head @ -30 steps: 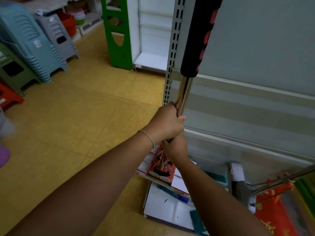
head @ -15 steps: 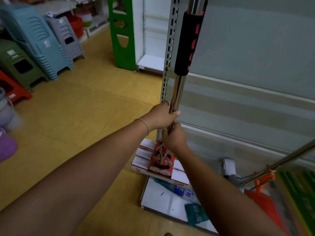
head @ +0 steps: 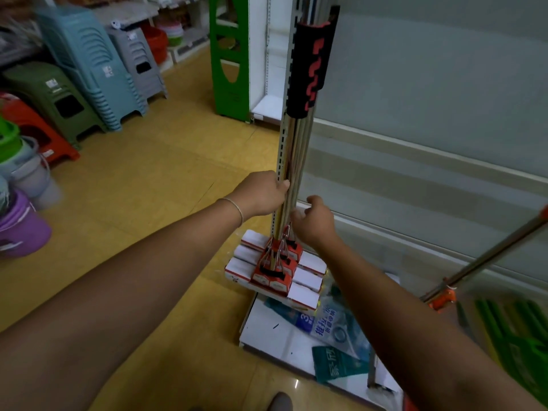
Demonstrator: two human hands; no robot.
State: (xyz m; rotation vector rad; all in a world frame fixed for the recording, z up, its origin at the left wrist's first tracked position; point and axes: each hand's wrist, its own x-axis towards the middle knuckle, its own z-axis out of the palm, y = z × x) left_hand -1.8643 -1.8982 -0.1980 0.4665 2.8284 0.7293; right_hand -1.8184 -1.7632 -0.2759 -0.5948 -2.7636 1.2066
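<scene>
Yellow tiled floor [head: 142, 203] under me, with stacked plastic stools [head: 89, 63] and buckets [head: 20, 226] standing on it to the left. The white bottom shelf [head: 275, 336] ahead carries plastic packets [head: 326, 324] (blue and teal labels). At its corner sit red-and-white boxes [head: 308, 280], with the mops [head: 275, 271] planted on top.

**Right hand lets go of the poles**

The right hand [head: 315, 223], which gripped the mop poles [head: 292, 161] under the left hand [head: 261, 192] a second ago, has come off and hangs just beside them, fingers loosely curled. The poles now stand straighter.
</scene>
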